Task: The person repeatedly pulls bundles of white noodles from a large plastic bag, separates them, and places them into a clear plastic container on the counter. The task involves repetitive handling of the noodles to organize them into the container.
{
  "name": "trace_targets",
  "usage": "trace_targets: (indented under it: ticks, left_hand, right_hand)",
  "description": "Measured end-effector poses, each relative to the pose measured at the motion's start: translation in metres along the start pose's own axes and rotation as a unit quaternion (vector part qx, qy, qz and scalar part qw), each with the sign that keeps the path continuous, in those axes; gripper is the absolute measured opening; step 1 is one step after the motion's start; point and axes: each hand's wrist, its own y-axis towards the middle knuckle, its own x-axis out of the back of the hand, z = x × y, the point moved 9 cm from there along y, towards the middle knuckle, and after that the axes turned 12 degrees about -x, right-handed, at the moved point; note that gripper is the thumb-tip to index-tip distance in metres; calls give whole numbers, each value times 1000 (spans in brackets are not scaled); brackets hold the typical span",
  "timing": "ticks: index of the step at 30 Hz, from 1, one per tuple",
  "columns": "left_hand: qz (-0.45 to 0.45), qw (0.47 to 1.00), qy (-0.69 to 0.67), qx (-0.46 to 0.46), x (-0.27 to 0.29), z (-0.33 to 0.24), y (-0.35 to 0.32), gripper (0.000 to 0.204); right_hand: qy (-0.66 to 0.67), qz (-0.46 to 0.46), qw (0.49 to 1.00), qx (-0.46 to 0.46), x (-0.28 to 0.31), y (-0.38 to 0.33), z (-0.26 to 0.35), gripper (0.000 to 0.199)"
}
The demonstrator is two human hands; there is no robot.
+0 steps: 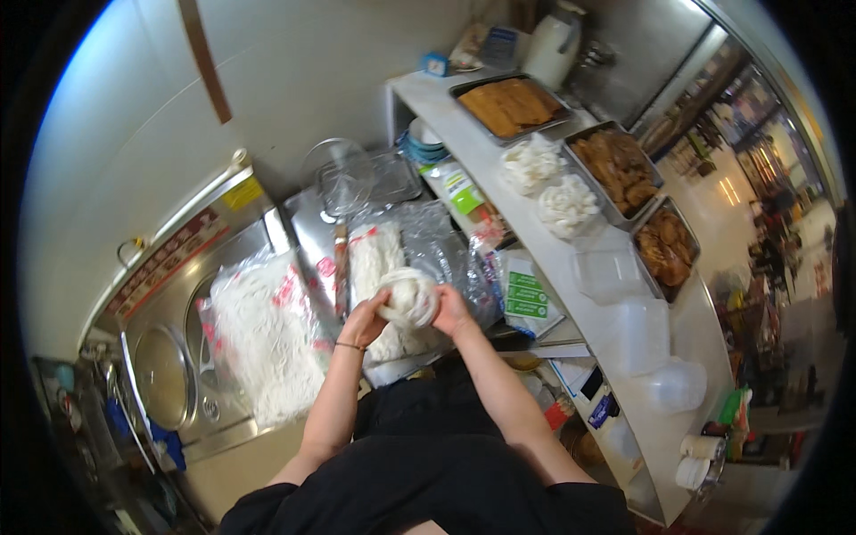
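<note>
Holding the noodle bundle [410, 300] at chest front, over the loose noodles [375, 254], both hands are working together: left hand [364, 321] is curling around its left side, right hand [452, 312] is pressing its right, gap filled by the bundle. Step in hand, judged: strands are being gathered into a portion. Next move is likely calling for even support, lest ends slip out. Bagged noodles [267, 334] are lying farther left; two white coils [569, 204] are sitting on the right-hand counter [471, 147].

Bare forearms [328, 410] rise from the lower frame; the left hand [364, 319] and right hand [452, 312] (both curved inward) face each other centrally.
</note>
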Motion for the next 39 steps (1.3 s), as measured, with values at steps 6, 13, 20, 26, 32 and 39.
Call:
trace_targets:
  ticks: [6,13,20,26,32,39]
  left_hand:
    - [-44,993,-61,93,-21,-5,-10,31]
    - [-22,987,-27,160,-40,23,-9,32]
    - [-12,993,-72,96,-13,2,-15,24]
    - [-67,977,-193,-58,14,-46,-32,15]
    - [-117,966,-222,-58,41,-55,-36,12]
    - [-25,993,-101,50,-8,-19,-19,16]
  right_hand:
    - [-42,17,999,-10,4,-3,15,33]
    - [-383,-105,917,21,-32,-19,26,25]
    - [-150,-130,979,51,19,-17,62,10]
    - [-113,-181,975,64,69,-28,87,8]
    - [-127,-244,956,105,115,-40,113,9]
    - [-179,-81,980,41,47,-23,82,24]
